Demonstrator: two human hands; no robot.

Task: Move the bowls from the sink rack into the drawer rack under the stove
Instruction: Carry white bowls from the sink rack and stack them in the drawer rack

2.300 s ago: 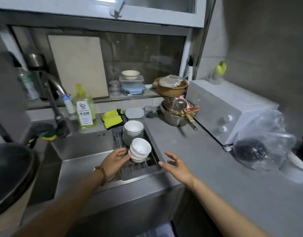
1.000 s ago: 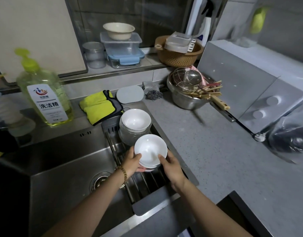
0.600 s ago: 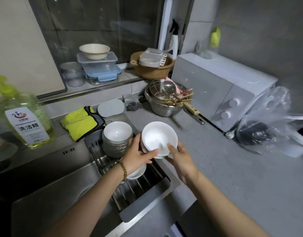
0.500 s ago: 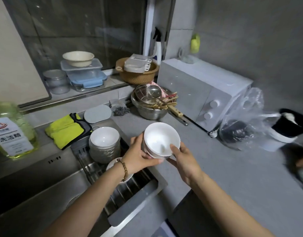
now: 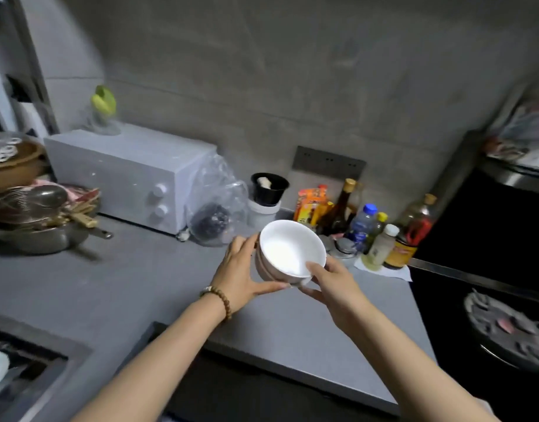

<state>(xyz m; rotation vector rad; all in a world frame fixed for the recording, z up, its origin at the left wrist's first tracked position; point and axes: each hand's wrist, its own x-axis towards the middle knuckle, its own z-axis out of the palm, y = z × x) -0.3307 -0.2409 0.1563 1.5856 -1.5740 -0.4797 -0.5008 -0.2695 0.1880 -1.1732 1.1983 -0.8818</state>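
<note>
Head view: a stack of white bowls [image 5: 289, 252] is held in the air above the grey countertop [image 5: 134, 284], tilted so the top bowl's inside faces the camera; the left hand [image 5: 241, 269], with a bead bracelet [image 5: 221, 300] at its wrist, cups the stack's left side, fingers curled behind it; the right hand [image 5: 333, 286] grips the lower right, thumb on the rim; a white countertop oven [image 5: 125, 175] stands well to the left; condiment bottles [image 5: 368, 233] stand just behind; the stove burner [image 5: 506, 327] lies at right; the sink rack [image 5: 27, 368] shows at lower left.
</note>
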